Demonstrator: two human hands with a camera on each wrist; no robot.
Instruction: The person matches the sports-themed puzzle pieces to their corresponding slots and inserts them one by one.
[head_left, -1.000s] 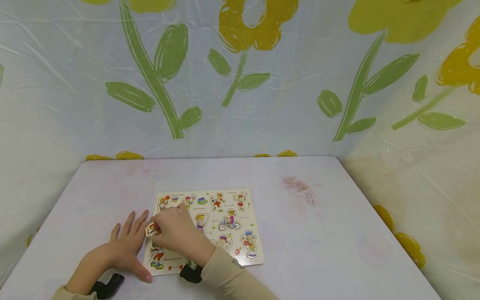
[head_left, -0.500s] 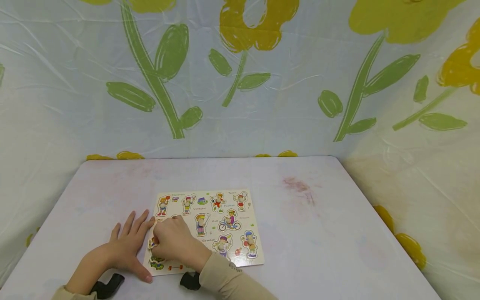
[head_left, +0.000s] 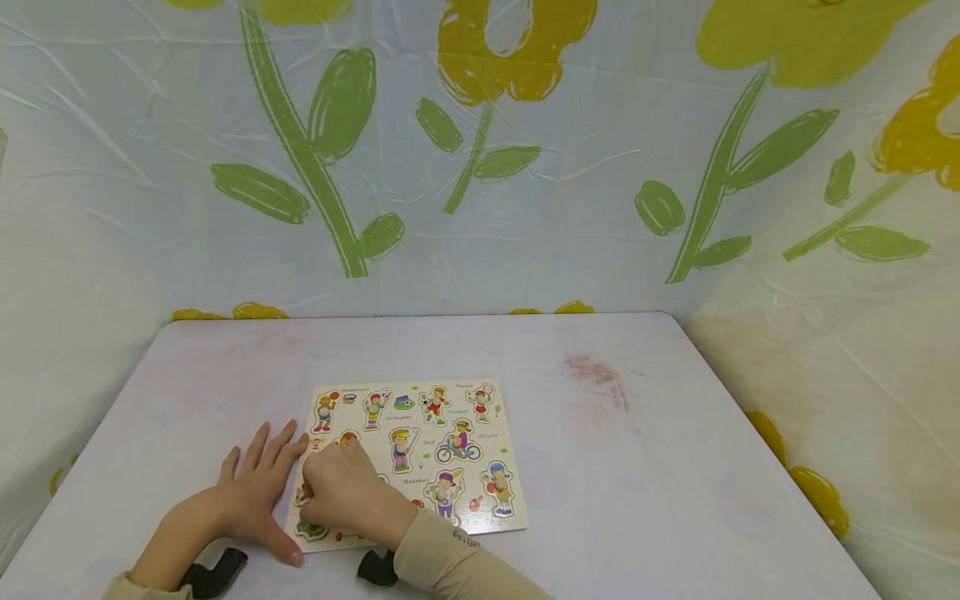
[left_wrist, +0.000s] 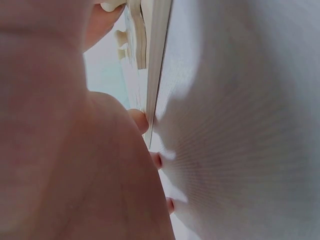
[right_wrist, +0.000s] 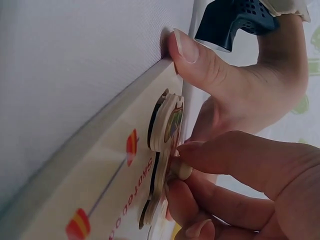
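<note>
On the table lies a wooden knob puzzle board (head_left: pixel 483 458) with pictures of children at sports. My right hand (head_left: pixel 356 492) is over its near left part, hiding several pictures. In the right wrist view, thumb and fingers pinch the pale knob (right_wrist: pixel 181 170) of a puzzle piece (right_wrist: pixel 174 125) beside the word Skateboard. A dark gap shows along the piece's edge, so it stands a little proud of the board. My left hand (head_left: pixel 251 500) lies spread along the board's left side. Its thumb is right at the near left corner, its fingertips at the board's edge (left_wrist: pixel 159 55).
Other knobbed pieces, such as the bicycle piece (head_left: pixel 459 442) and the golf piece (head_left: pixel 402 450), sit in the board. Black wrist devices (head_left: pixel 217 573) show by both sleeves. Flower-printed cloth (head_left: pixel 525 242) stands behind the table (head_left: pixel 637 467) and at its sides.
My right hand has moved toward the board's near left corner, bringing the puzzle piece down over the skateboard picture. Pictures at the back left are uncovered. The left hand has stayed put.
</note>
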